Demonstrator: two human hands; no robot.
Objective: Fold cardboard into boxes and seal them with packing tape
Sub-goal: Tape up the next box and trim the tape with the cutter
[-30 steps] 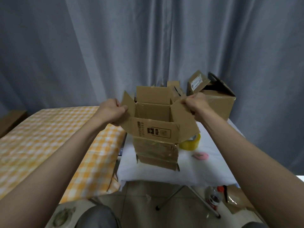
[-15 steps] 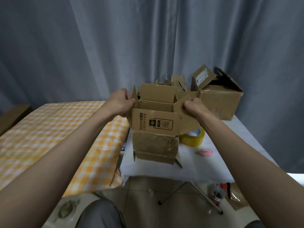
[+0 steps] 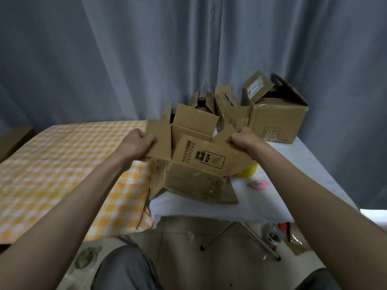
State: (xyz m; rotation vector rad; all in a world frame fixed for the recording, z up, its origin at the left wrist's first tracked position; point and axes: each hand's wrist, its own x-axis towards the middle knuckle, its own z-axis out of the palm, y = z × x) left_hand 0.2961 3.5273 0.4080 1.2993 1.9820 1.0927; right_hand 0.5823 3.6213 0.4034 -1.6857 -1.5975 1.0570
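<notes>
Brown cardboard box [image 3: 194,164] hangs between your hands: your left hand [image 3: 136,146] pinches its left flap, your right hand [image 3: 244,140] grips the right flap.

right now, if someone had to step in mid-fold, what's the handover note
Left hand grips the left top flap of the printed cardboard box; right hand grips its right top flap.
The box sits tilted at the near edge of the white table, top flaps open.
The yellow tape roll lies just behind the box, a pink item beside it. Other opened boxes stand at the back.
Done: box opened into shape.
Left: fold the flaps shut and tape the seam.
</notes>
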